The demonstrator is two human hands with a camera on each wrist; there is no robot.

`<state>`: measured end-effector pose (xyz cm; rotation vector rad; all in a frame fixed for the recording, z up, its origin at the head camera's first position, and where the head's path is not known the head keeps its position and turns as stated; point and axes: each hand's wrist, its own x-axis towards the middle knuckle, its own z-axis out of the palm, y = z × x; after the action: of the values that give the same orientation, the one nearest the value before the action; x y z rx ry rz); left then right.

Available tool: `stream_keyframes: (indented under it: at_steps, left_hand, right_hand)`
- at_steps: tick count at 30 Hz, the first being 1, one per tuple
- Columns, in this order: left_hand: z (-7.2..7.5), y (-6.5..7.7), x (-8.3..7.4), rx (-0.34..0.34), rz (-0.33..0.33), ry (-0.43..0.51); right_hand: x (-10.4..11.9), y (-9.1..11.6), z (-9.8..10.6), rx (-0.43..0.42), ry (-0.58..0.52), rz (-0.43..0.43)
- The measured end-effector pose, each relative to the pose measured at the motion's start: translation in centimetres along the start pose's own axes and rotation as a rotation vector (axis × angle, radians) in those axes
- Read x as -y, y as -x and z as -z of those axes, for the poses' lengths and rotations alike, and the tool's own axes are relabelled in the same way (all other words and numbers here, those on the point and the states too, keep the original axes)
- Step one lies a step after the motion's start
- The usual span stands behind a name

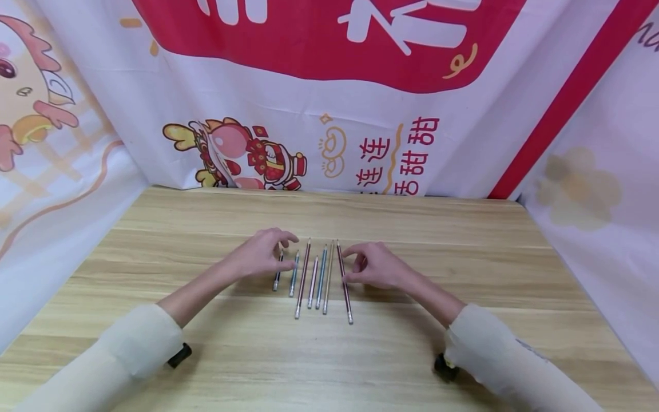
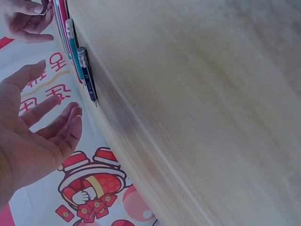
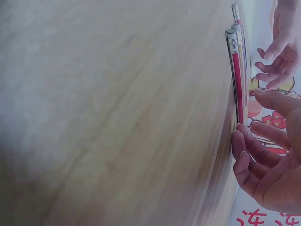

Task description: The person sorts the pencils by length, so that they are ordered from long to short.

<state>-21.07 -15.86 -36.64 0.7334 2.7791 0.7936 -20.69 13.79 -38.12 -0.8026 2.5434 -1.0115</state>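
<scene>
Six pencils (image 1: 314, 280) lie side by side in a loose row at the middle of the wooden table (image 1: 463, 355), erasers toward the person. They look light, stiff and round, so likely to roll at a nudge (the points could snap); mid-shaft seems the safest place to pinch one. On the row's left, the left hand (image 1: 259, 254) rests over the two outermost pencils, fingers loosely bent, gripping nothing that I can see. On the row's right, the right hand (image 1: 373, 268) touches the red pencil (image 1: 344, 283) with loosely curled fingertips. Beyond the row hangs a printed banner (image 1: 329, 114).
</scene>
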Motion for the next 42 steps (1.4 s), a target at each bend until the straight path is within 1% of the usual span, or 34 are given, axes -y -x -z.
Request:
stream_keyframes:
  at_steps: [3, 7, 13, 16, 26, 32, 39, 42]
  left_hand:
    - [-0.1, -0.2, -0.1, 0.018, -0.009, 0.019]
    - [-0.3, -0.3, -0.1, 0.029, -0.023, 0.023]
    - [-0.6, -0.7, -0.2, 0.032, -0.045, 0.020]
    - [-0.6, -0.8, -0.4, 0.033, -0.041, 0.023]
    - [-1.2, -1.3, -1.0, 0.051, -0.024, 0.032]
    - [-1.3, -1.5, -1.2, 0.062, -0.019, 0.046]
    - [-1.3, -1.6, -1.4, 0.078, -0.008, 0.050]
    - [-1.3, -1.6, -1.4, 0.084, -0.002, 0.059]
  right_hand:
    - [0.1, -0.2, -0.1, 0.012, 0.003, -0.010]
    - [0.2, -0.5, -0.2, 0.022, 0.011, -0.036]
    - [0.2, -0.9, -0.4, 0.012, 0.024, -0.084]
    - [0.2, -1.0, -0.4, 0.003, 0.034, -0.108]
    - [0.2, -1.2, -0.7, -0.012, 0.077, -0.077]
    - [0.2, -1.5, -1.0, -0.018, 0.117, -0.088]
    - [0.2, -1.6, -1.1, 0.003, 0.084, -0.132]
    - [0.4, -1.6, -1.0, 0.004, 0.088, -0.138]
